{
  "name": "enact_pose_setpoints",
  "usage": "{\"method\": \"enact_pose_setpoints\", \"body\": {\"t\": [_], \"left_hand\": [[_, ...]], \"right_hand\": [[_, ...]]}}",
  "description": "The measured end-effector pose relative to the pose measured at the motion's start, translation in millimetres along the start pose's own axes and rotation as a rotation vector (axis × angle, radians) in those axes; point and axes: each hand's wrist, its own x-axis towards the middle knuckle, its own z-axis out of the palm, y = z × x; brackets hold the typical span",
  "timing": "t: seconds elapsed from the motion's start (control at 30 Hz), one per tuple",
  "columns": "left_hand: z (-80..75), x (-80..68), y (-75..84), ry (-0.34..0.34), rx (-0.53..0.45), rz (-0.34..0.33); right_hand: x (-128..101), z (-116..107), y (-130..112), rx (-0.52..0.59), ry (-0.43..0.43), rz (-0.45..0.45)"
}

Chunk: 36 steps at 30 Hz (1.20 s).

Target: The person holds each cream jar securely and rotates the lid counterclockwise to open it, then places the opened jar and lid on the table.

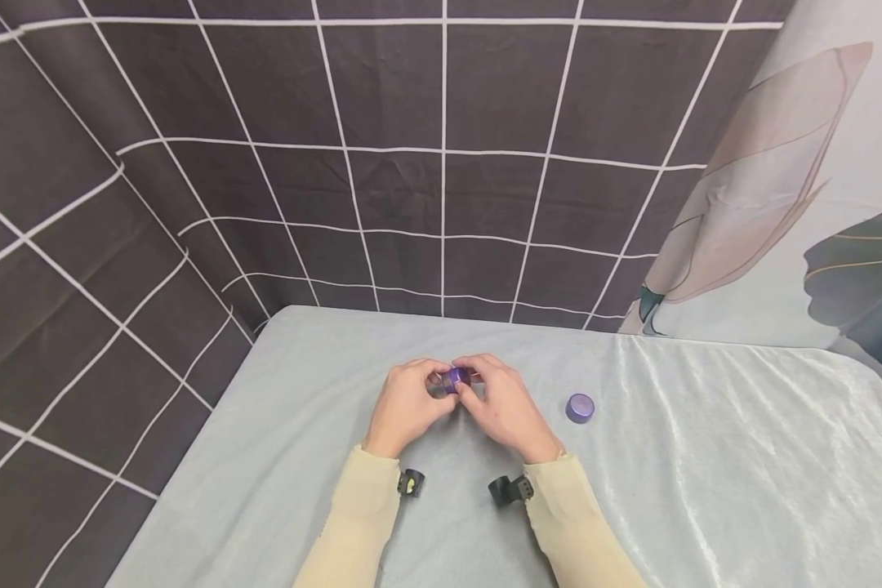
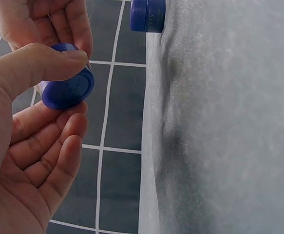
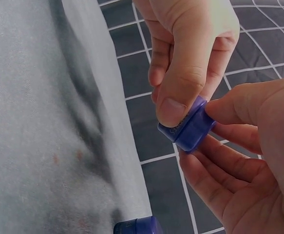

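Observation:
Both hands meet over the middle of the table and pinch one small round purple jar (image 1: 455, 379) between them, just above the cloth. My left hand (image 1: 428, 384) holds it with thumb and fingertips; in the left wrist view the thumb presses the jar (image 2: 67, 90) from above. My right hand (image 1: 476, 380) grips the other side, its thumb and fingers curled round the jar (image 3: 188, 127). A second purple round piece (image 1: 580, 407), like a lid or jar part, lies on the cloth to the right of my right hand. It also shows as the piece (image 2: 148, 14) and the piece (image 3: 139, 226) in the wrist views.
The table (image 1: 706, 457) wears a pale grey shiny cloth. A dark backdrop with white grid lines (image 1: 382, 163) hangs behind and to the left. A light curtain with a leaf print (image 1: 816, 163) hangs at the back right. Cream sleeves cover both forearms.

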Motion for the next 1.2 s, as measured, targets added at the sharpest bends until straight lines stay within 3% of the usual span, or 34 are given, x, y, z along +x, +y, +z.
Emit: {"method": "enact_pose_setpoints", "body": {"t": [0.57, 1.2], "left_hand": [[-0.3, -1.0, 0.7, 0.014, -0.013, 0.001], [-0.1, -0.9, 1.8, 0.022, 0.007, 0.023]], "right_hand": [[-0.1, -0.1, 0.1, 0.006, 0.006, -0.01], [0.0, 1.7, -0.3, 0.005, 0.031, 0.036]]}}
